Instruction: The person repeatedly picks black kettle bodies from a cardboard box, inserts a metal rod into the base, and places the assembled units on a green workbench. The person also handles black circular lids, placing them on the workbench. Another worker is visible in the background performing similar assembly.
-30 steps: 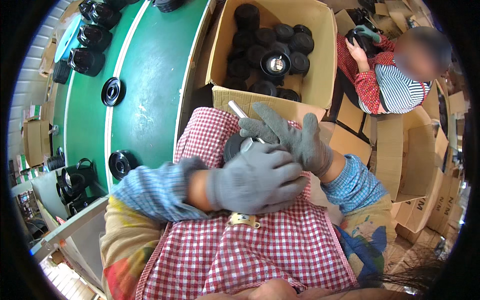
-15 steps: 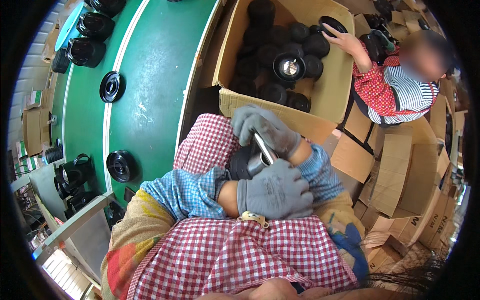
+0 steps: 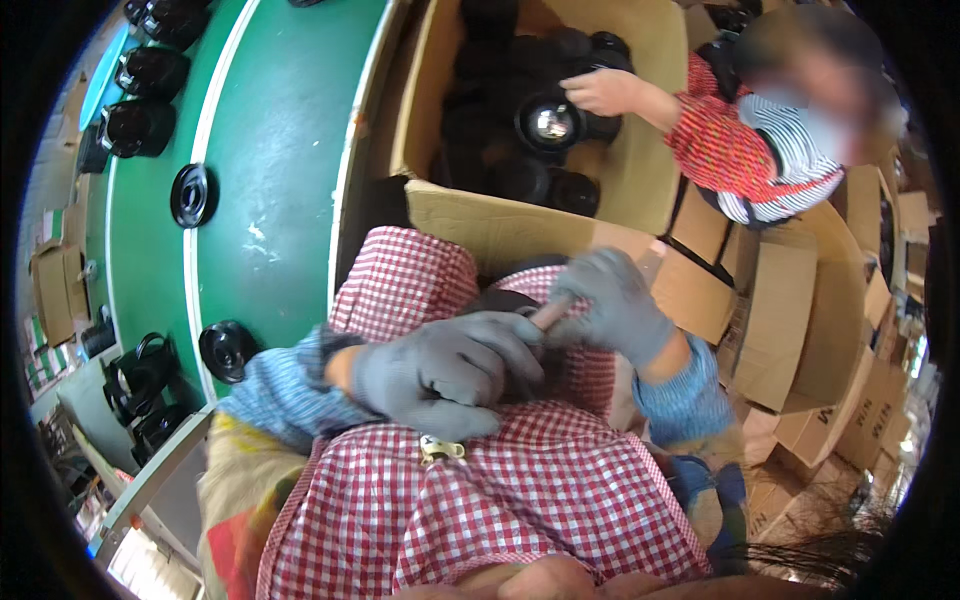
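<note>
My right hand point(image 3: 615, 305), in a grey glove, closes around a short brownish-grey stick-like piece point(image 3: 552, 312); motion blur hides its exact kind. Close beside it, my left hand point(image 3: 440, 370), also gloved, is curled with its fingertips near the stick's lower end. What the left fingers hold is hidden beneath them. A dark object point(image 3: 505, 298) shows partly behind the left fingers, over my lap. Both hands are above my red-and-white checked apron point(image 3: 480, 500).
Ahead stands an open cardboard box point(image 3: 540, 222) of black round parts; a co-worker's hand point(image 3: 605, 92) reaches over it. On the left, a green work surface point(image 3: 285, 170) carries black round lids point(image 3: 193, 195) and black pots point(image 3: 138, 127). Empty cartons point(image 3: 800, 310) lie at right.
My hands have drawn apart sideways, left hand leftward and right hand rightward and lower. The shiny metal piece between them no longer shows. The co-worker's hand moved left over the box, releasing a black lid.
</note>
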Available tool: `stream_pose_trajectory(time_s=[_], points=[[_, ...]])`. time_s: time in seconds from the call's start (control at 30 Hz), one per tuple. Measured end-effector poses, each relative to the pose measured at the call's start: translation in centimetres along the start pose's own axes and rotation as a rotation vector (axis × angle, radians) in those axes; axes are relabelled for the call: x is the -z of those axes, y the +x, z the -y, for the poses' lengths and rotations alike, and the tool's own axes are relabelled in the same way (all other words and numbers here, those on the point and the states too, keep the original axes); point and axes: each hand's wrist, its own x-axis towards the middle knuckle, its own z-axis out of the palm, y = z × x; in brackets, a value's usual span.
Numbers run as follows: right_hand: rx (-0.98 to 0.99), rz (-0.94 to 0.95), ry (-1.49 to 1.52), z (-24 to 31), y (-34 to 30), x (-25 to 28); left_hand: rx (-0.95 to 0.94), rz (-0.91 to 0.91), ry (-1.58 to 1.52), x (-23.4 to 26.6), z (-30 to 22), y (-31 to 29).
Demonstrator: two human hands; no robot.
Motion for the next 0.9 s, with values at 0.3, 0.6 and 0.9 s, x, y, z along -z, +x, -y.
stream_pose_trajectory(time_s=[0.3,0.6,0.9], points=[[0.175,0.626,-0.124,-0.3,5.9,1.9,1.432,0.013,0.233,-2.1,-6.3,4.5],[0.008,0.826,0.209,0.8,4.3,1.6,1.221,0.212,0.574,-2.2,-3.3,3.3],[-0.478,0.574,0.136,6.3,-0.8,2.2,0.756,0.923,1.112,5.8,3.3,4.0]])
